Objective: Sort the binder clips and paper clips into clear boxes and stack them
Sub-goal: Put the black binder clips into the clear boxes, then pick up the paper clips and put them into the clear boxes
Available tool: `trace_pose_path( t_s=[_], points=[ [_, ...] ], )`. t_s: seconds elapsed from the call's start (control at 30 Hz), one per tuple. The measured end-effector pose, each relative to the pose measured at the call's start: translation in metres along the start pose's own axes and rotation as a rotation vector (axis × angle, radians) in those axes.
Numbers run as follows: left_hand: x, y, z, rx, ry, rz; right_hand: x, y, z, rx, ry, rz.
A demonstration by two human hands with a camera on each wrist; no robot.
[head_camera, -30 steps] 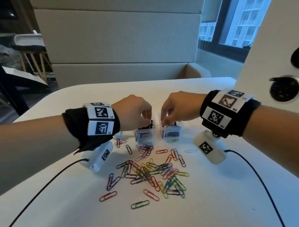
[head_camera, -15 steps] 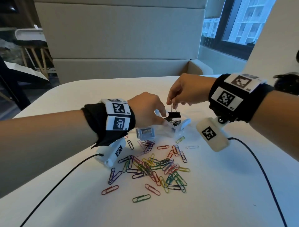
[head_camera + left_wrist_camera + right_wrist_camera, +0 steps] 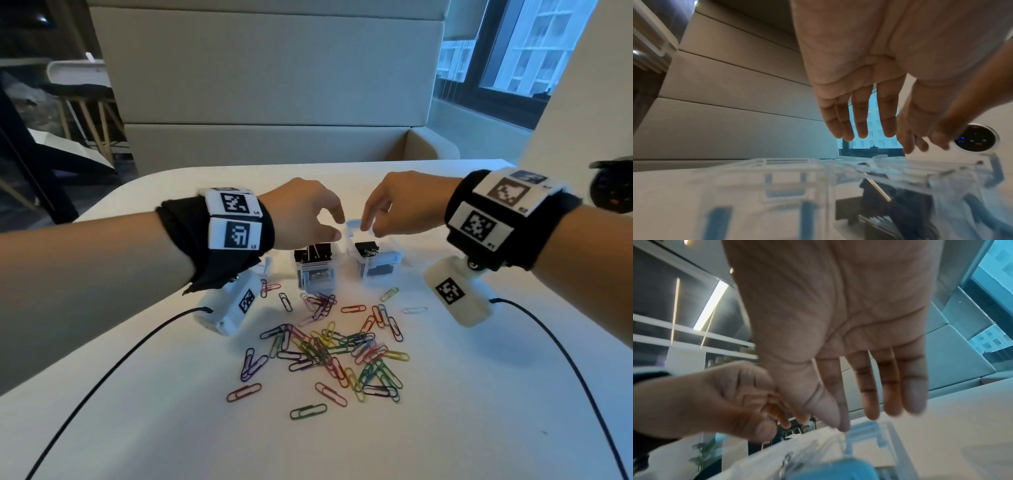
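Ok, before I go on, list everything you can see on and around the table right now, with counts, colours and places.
Clear boxes: two, clear with blue latches, side by side at table centre, lids open.
Binder clips: several, black, inside both boxes; exact count hidden.
Paper clips: a few dozen, mixed colours, scattered on the table in front of the boxes.
Table: one, white.
Sofa: one, beige, behind the table.
Window: far right.
Cables: two, black, from the wrist cameras.
Left hand: above the left box, fingers loosely curled, holding nothing.
Right hand: above the right box, holding nothing.
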State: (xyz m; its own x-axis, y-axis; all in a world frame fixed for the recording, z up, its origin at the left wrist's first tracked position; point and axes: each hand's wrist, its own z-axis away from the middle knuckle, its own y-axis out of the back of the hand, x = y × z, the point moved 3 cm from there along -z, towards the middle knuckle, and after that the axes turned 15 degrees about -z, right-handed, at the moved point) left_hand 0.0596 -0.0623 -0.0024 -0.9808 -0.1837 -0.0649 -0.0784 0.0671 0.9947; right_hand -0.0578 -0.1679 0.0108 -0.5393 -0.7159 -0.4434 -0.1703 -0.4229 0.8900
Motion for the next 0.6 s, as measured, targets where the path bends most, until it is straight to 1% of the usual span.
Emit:
trace_pose_path(
  t_s=[0.03,0.1,0.17,0.23,0.3,0.4,0.5,0.6],
  points=[
    [-0.005,0.002,0.004,-0.021,0.021,-0.007,-0.001,0.002,0.004,-0.053,-0.028,-0.015],
    [-0.012,0.004,0.011,-0.112,0.060,-0.051,-0.003,0.004,0.013,-0.123,-0.054,-0.021],
    [-0.017,0.001,0.018,-0.223,0.086,-0.108,-0.007,0.001,0.019,-0.138,-0.046,0.027],
    [-0.019,-0.003,0.022,-0.280,0.089,-0.138,-0.013,-0.004,0.022,-0.137,-0.017,0.108],
    [-0.019,-0.006,0.023,-0.287,0.086,-0.126,-0.016,-0.011,0.022,-0.143,0.019,0.177],
    [-0.017,-0.008,0.020,-0.276,0.075,-0.103,-0.016,-0.016,0.019,-0.139,0.029,0.198],
    [-0.012,-0.008,0.016,-0.259,0.065,-0.146,-0.012,-0.017,0.010,-0.102,-0.015,0.224],
    [-0.006,-0.007,0.012,-0.237,0.042,-0.213,-0.004,-0.022,0.002,-0.162,-0.077,0.203]
  ],
)
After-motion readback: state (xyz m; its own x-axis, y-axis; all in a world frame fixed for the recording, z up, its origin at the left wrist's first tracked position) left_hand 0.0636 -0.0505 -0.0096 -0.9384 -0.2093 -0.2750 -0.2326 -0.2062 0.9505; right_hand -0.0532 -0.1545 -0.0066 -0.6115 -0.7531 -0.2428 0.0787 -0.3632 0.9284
